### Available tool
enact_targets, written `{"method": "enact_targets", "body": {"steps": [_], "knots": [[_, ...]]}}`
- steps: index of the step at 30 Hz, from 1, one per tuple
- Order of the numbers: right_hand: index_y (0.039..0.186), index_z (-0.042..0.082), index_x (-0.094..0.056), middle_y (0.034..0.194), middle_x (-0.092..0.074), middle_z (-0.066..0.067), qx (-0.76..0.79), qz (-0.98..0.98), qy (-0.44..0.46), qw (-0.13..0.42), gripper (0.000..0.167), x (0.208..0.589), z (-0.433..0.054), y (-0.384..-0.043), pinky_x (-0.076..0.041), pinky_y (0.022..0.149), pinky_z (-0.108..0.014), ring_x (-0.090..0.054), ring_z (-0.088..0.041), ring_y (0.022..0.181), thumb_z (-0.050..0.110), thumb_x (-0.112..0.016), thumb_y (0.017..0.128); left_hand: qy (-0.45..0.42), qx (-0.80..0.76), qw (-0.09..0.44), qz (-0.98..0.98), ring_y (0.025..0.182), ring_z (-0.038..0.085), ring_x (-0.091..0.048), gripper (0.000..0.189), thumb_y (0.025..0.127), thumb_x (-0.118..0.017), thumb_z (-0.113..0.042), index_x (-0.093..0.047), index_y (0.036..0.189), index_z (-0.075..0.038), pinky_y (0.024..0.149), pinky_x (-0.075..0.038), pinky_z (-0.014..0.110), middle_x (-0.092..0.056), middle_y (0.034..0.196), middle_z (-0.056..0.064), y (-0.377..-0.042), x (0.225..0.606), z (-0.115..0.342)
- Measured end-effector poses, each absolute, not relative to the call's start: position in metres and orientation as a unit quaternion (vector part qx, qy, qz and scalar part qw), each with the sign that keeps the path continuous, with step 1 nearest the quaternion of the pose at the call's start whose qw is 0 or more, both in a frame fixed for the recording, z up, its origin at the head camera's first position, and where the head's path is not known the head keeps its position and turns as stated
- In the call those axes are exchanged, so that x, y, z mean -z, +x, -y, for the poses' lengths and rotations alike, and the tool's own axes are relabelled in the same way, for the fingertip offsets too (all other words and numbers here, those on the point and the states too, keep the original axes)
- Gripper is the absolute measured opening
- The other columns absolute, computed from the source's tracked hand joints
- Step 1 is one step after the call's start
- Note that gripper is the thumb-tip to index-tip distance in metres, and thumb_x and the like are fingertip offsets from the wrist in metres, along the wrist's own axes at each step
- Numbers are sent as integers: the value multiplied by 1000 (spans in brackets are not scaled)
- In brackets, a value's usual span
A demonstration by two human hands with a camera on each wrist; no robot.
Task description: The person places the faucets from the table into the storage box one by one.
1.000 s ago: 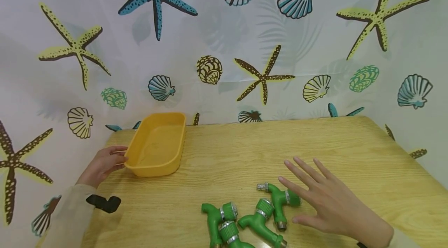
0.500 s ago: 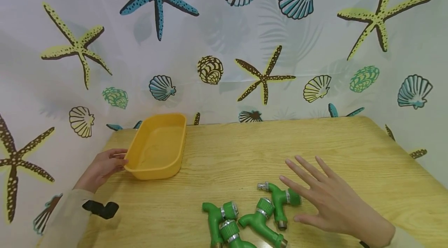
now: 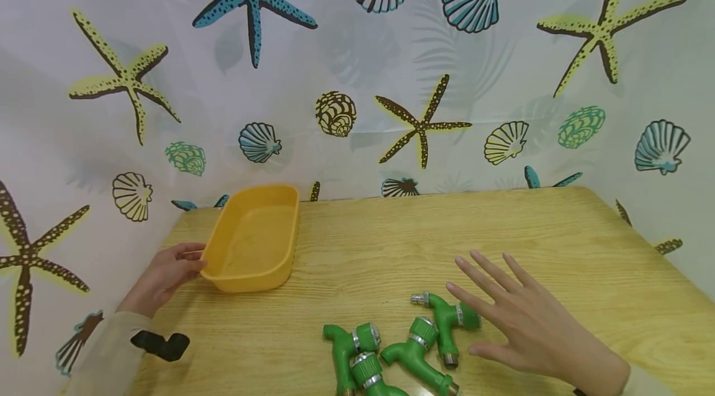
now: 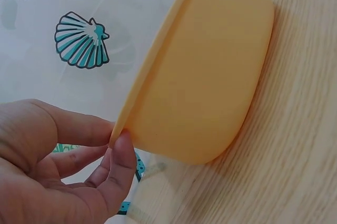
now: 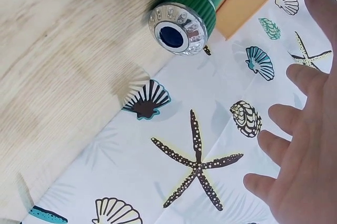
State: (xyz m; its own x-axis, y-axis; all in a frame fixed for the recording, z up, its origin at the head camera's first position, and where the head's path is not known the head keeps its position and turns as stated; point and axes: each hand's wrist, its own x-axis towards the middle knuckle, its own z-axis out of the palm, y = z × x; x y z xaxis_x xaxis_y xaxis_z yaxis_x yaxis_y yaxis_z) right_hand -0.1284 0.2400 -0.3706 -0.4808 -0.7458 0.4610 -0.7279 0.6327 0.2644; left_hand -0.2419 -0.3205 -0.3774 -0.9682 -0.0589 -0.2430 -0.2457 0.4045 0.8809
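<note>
At the table's left side, my left hand [image 3: 164, 275] pinches the near left corner of a yellow plastic tray [image 3: 251, 282] by its rim. In the left wrist view, thumb and finger close on that rim [image 4: 145, 82]. Nothing lies inside the tray. My right hand [image 3: 527, 324] is held with its fingers spread and holds nothing. Just left of it lie several green water taps with silver collars: one tap [image 3: 445, 324] is partly behind the fingertips, another tap [image 3: 416, 362] is beside it. Two more taps [image 3: 339, 352] lie together farther left, cut off by the bottom edge.
The wood-grain table [image 3: 357, 259] reaches back to a white curtain [image 3: 357, 154] printed with starfish and shells, which also hangs at both sides. A dark band [image 3: 161, 344] is on the left sleeve.
My left hand has drawn the tray slightly closer along the table. My right hand and the taps are practically where they were.
</note>
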Motion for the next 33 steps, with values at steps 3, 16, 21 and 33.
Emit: {"method": "enact_targets", "body": {"steps": [3,16,21,33], "knots": [[141,15,-49,153,-30,-16,18,861,428,274,75,371,-241,-128,2,116,-47,-29,-36,137,68,-49,88,-84,-540,87,-833,92,15,-56,56,96,-54,2,-26,142,15,78,-53,26,-38,133,32,-239,378,318],[141,15,-49,153,-31,-16,14,862,428,272,76,373,-241,-129,1,116,-46,-30,-36,137,67,-52,86,-56,-546,85,-831,96,16,-58,56,94,-58,-2,-31,140,15,82,-54,29,-38,134,34,-225,383,302],[140,14,-50,153,-30,-16,15,863,427,269,76,373,-241,-129,4,115,-46,-28,-35,138,67,-54,85,-56,-562,87,-820,94,14,-57,57,94,-60,-2,-31,140,14,81,-54,28,-40,133,31,-223,384,295],[141,15,-48,156,-26,-14,16,865,426,263,77,374,-242,-128,3,116,-45,-25,-33,140,66,-57,84,-31,-596,80,-799,91,12,-57,54,91,-61,3,-36,137,16,76,-54,26,-48,125,24,-209,386,267]]}}
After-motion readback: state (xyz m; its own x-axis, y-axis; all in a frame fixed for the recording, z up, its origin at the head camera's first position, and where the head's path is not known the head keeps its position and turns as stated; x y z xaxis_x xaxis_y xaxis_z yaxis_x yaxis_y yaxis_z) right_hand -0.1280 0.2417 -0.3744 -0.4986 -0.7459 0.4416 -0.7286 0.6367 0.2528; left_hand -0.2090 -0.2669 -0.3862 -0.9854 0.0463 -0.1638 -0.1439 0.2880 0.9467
